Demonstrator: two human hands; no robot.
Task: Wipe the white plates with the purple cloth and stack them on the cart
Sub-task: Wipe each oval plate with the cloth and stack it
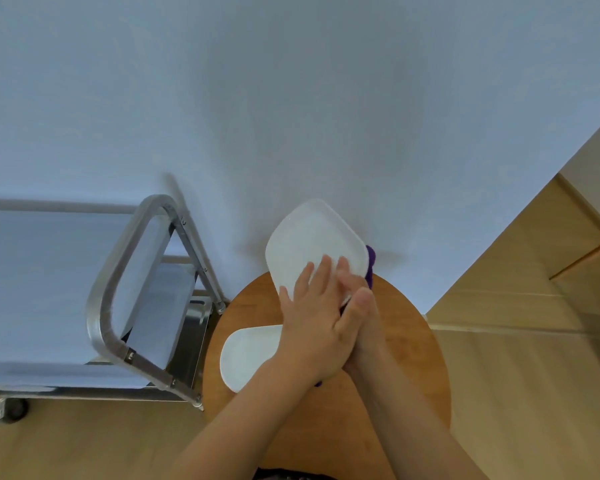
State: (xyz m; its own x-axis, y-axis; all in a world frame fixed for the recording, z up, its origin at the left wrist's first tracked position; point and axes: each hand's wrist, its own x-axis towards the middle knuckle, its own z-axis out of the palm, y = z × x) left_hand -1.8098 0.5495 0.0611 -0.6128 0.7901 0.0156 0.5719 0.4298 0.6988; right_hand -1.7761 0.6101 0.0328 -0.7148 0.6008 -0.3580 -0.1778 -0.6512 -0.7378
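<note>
Two bare forearms come into the view from about 6 o'clock. No sleeve covers them as far as the picture shows, and no watch, ring or bracelet is visible on the wrists or fingers. The left hand (317, 327) lies toward 9 o'clock of the right hand (364, 327) and covers a part of it. The fingernails look short and without polish. At the bottom edge, at 6 o'clock, a small strip of dark clothing appears, too small to identify.
</note>
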